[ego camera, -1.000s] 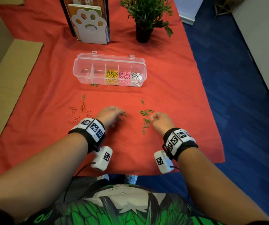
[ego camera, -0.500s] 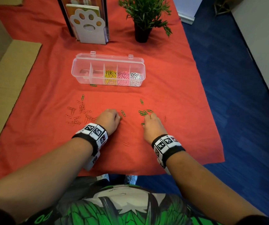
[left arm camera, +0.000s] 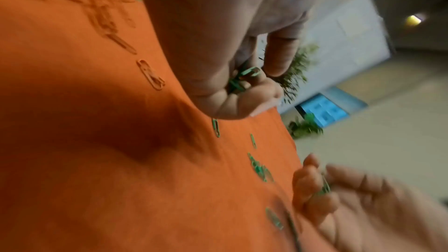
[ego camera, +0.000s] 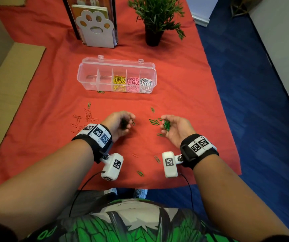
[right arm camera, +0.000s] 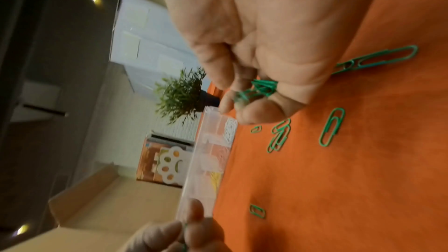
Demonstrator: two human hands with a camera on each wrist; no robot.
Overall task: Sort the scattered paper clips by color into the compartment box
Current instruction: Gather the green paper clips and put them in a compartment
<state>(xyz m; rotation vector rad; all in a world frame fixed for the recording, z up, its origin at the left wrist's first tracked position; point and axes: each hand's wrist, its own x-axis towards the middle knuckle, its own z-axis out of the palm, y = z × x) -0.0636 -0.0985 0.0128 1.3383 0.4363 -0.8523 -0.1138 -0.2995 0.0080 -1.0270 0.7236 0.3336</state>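
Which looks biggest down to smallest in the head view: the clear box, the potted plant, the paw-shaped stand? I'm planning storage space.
1. Clear box, widest of the three.
2. Potted plant and paw-shaped stand look about alike; both sit farther away and are cut off at the top edge, so I won't rank them.

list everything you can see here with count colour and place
compartment box: one, clear, lid open, on the cloth beyond the hands
sorted paper clips: yellow, pink, white heaps in the three right compartments
green paper clips: several loose between and near the hands, one by the box front
red paper clips: a scatter left of the left hand
tablecloth: one, red-orange
potted plant: one, green in a black pot, far side
paw-print holder: one, white, far side, books behind it
cardboard: tan, left of the cloth
floor: blue, right
left hand: grips green clips
right hand: cupped round a bunch of green clips
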